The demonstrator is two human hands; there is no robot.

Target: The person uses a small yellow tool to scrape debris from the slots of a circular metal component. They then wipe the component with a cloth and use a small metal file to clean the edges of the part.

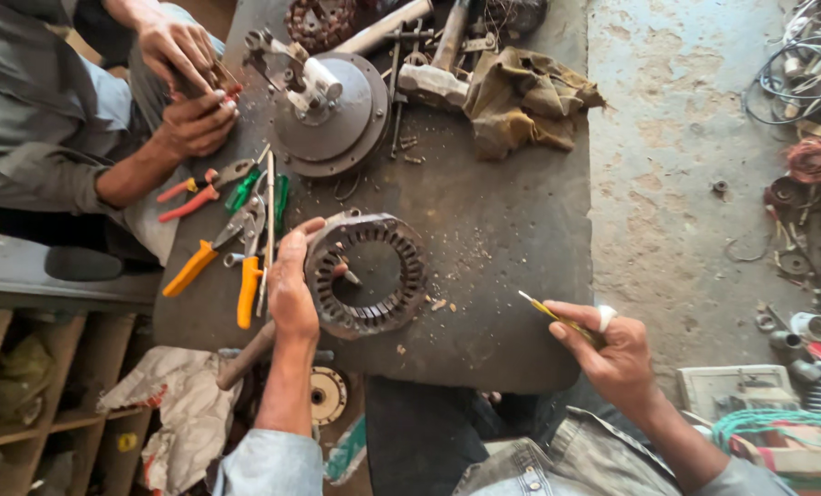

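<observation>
A round slotted metal stator ring [366, 274] lies on the dark work board [484, 230]. My left hand [291, 285] grips its left rim, thumb on top and a fingertip showing inside the ring. To the right, near the board's front edge, my right hand [612, 349] holds a thin yellow strip [548, 312] that points up and left toward the ring. A ring sits on one of that hand's fingers.
Orange-handled pliers [217, 257], red pliers [194, 193] and a green-handled tool [245, 188] lie left of the ring. A round motor housing [332, 110], a hammer [433, 78] and a brown rag [525, 96] sit farther back. Another person's hands [190, 87] work at the top left.
</observation>
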